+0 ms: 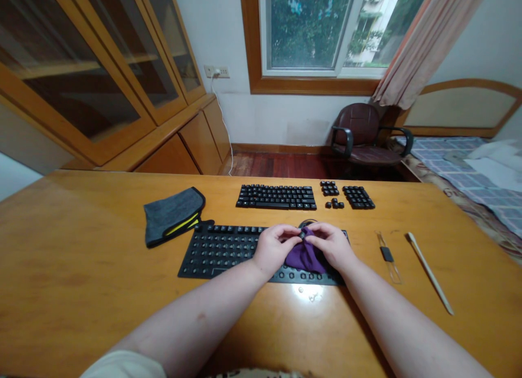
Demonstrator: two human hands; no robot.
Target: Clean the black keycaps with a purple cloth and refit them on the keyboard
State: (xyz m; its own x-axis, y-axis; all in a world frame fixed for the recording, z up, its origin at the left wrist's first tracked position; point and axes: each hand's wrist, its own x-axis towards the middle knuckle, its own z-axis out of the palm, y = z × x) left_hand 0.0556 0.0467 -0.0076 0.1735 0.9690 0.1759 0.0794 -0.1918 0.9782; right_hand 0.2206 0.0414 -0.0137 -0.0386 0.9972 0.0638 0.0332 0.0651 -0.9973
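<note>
A small dark keycap (302, 234) is pinched between the fingertips of my left hand (278, 248) and my right hand (329, 244). My right hand also grips a purple cloth (305, 257), which hangs below the fingers. Both hands are over the right half of a black keyboard base (228, 250), whose key switches stand bare. Behind it, black keycaps (276, 196) lie grouped in keyboard layout, with a smaller block of keycaps (359, 197) to the right. Part of a round dark object (308, 223) shows just behind my fingers.
A folded grey cloth (173, 215) with a yellow inside lies left on the wooden table (101, 269). To the right are a wire keycap puller (386, 254) and a thin pale stick brush (430, 274). A chair (361, 133) stands beyond the table.
</note>
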